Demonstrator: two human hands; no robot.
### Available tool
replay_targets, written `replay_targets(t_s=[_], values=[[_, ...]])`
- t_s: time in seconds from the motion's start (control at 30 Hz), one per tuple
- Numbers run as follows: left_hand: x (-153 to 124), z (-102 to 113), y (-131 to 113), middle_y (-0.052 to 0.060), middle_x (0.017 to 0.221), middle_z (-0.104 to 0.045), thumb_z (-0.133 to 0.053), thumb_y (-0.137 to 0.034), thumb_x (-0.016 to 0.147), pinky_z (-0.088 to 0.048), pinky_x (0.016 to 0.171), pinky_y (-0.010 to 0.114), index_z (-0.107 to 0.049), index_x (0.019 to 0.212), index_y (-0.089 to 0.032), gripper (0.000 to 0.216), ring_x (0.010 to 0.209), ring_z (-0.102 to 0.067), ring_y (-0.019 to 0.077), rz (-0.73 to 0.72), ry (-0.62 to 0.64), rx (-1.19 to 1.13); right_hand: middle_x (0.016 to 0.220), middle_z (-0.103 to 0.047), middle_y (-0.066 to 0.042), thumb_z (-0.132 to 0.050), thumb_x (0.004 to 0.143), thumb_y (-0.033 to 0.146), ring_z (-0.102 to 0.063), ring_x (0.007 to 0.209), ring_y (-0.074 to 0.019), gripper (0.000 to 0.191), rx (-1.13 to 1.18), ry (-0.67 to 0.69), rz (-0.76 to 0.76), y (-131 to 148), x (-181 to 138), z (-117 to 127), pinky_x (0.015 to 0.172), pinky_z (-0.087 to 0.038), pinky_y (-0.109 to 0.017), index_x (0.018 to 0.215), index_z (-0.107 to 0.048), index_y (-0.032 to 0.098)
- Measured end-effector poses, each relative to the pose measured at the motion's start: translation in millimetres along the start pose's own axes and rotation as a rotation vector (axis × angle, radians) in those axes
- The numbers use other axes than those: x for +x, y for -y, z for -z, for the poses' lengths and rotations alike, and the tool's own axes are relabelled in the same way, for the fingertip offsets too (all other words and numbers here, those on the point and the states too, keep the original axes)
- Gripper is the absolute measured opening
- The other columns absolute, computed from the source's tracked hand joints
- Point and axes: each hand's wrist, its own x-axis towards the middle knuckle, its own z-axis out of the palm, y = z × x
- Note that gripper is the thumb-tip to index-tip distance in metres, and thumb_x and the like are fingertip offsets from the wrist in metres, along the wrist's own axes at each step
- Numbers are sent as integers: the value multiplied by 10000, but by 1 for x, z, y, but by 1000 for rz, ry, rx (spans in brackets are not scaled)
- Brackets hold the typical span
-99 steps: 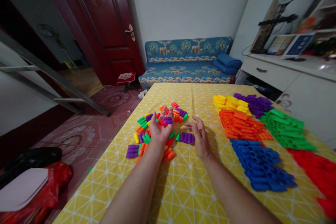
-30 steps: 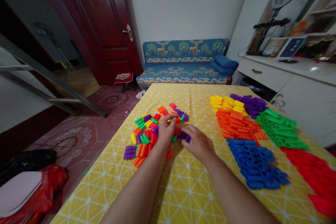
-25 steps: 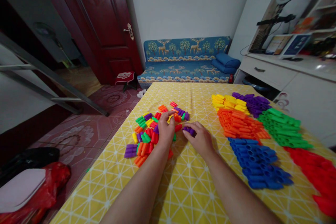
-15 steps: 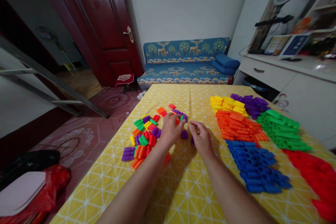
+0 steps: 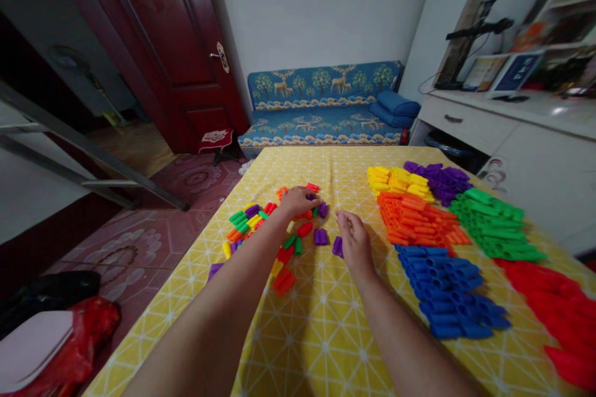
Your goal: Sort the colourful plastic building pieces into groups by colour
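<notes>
My left hand (image 5: 297, 201) reaches over the far part of a mixed pile of small plastic tube-shaped building blocks. Its fingers close on a purple block (image 5: 310, 197), partly hidden by them. Just right of those fingertips lies another purple block (image 5: 323, 209). My right hand (image 5: 354, 237) rests low over the cloth, its fingers curled together; what they hold, if anything, is hidden. Beside its wrist side sits a purple block (image 5: 338, 246), with one more purple pair (image 5: 321, 236) to the left. Red block (image 5: 305, 229) and green block (image 5: 298, 245) lie below my left hand.
Sorted heaps cover the table's right side: yellow blocks (image 5: 395, 181), purple blocks (image 5: 440, 183), orange blocks (image 5: 419, 222), green blocks (image 5: 488, 223), blue blocks (image 5: 449, 291) and red blocks (image 5: 554, 310). A yellow patterned cloth (image 5: 321, 335) covers the table. Behind it stands a blue sofa (image 5: 321, 99).
My left hand has moved away from me and slightly left, uncovering red, green and purple blocks beneath it. My right hand stays nearly in place. The view has shifted slightly.
</notes>
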Motion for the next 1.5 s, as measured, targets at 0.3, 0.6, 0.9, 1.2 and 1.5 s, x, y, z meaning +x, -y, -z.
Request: replay_targets(t_s=[0.3,0.6,0.9,1.2,1.5], values=[[-51,15,0,42,1029,-758,-644,-305,774,-509,870,242,-745,1043,-182,312,921,-685,179,-354,194,-233,1285,-583,-135,-455,897,579,-523,1212,-256,521,-60,11,56,3,1,0,1013,-434,-445,1213,-606,193],[-133,54,69,79,1199,-697,-569,-467,850,-428,1067,400,-734,1064,-219,367,1193,-596,264,-20,-483,-240,1211,-620,-151,-451,897,602,-618,1024,-231,565,-2,63,-5,3,0,0,911,-492,-407,1212,-599,157],[-131,28,96,106,1382,-578,-460,-557,882,-334,1143,413,-627,1271,-196,556,1318,-496,257,184,-374,-542,1211,-633,-132,-414,902,607,-619,1047,-232,582,-46,112,-21,-4,2,-3,906,-497,-409,1232,-589,161],[-100,-1,34,130,1465,-470,-489,-481,911,-307,1159,421,-616,1286,-197,488,1410,-375,262,122,-349,-441,1248,-633,-96,-412,911,577,-566,1181,-243,499,-95,124,-8,2,0,-1,1029,-431,-433,1194,-625,225],[-63,15,-16,73,1169,-708,-550,-415,892,-482,994,358,-695,1165,-221,365,1108,-641,235,-171,-254,-346,1210,-645,-124,-381,928,606,-588,1128,-245,552,-23,100,-19,2,0,-2,991,-449,-409,1179,-624,179]])
